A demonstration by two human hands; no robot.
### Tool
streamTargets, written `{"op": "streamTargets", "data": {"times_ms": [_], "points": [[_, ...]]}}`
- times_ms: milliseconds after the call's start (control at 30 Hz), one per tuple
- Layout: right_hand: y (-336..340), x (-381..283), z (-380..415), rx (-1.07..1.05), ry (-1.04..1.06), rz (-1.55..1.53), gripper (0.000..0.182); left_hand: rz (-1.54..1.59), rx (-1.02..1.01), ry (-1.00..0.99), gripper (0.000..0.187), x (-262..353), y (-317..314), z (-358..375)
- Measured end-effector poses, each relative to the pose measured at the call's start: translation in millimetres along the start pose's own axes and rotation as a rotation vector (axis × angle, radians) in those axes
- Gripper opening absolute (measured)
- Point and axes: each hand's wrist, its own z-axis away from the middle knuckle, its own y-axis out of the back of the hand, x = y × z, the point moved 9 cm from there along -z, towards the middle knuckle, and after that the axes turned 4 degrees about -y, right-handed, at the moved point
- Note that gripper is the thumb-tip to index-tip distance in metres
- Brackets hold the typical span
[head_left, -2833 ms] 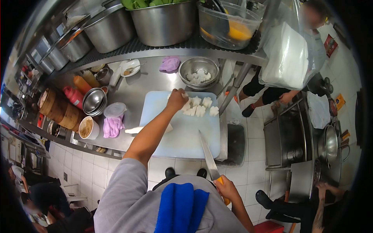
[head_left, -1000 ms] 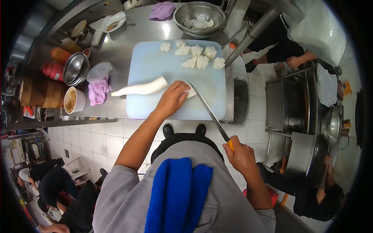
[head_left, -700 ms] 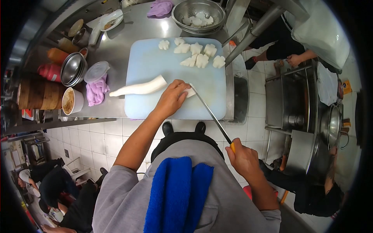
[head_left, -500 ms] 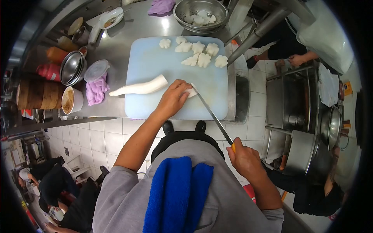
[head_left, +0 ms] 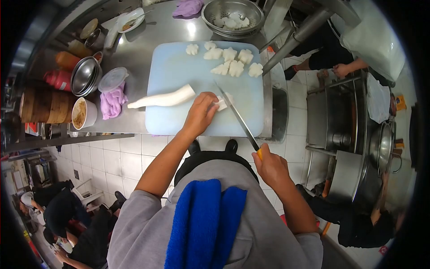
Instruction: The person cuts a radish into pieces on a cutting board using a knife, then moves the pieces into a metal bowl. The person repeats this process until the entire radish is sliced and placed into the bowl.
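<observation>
On the pale blue cutting board (head_left: 172, 67), my left hand (head_left: 200, 112) is closed on a small white radish piece (head_left: 221, 105), fingers curled over its left side. My right hand (head_left: 272, 166) grips the yellow handle of a long knife (head_left: 242, 123). The blade runs across the piece, its tip reaching past it over the board. A bit of white shows just right of the blade. Left of my left hand lies a long white radish (head_left: 165, 98), cut flat at its thick end. Several flower-shaped radish pieces (head_left: 230, 54) are spread along the board's far side.
A steel colander (head_left: 207, 17) with white pieces stands behind the board. To the left are a purple cloth (head_left: 113, 102), a clear lid (head_left: 113, 80), steel bowls (head_left: 84, 76) and a white tub (head_left: 90, 114). A metal post (head_left: 295, 40) rises at the right. Other people are at both sides.
My right hand has moved forward and left, pushing the knife farther across the radish piece so its tip extends beyond it. My left hand stays on the piece.
</observation>
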Motion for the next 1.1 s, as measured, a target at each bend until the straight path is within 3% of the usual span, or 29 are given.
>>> {"op": "streamTargets", "data": {"times_ms": [167,667,800,1100], "points": [[18,-5,26,0.058,0.018,0.015,0.028,-0.026,-0.004,0.007,0.017,3,-1,0],[8,-6,22,-0.133,-0.044,0.052,0.026,-0.011,-0.008,0.007,0.018,1,-1,1],[-23,3,-3,-0.099,-0.029,0.009,0.027,-0.046,0.017,-0.019,0.018,4,-1,3],[11,-9,21,0.028,-0.008,0.028,0.028,-0.065,0.15,-0.116,0.017,2,2,9]]}}
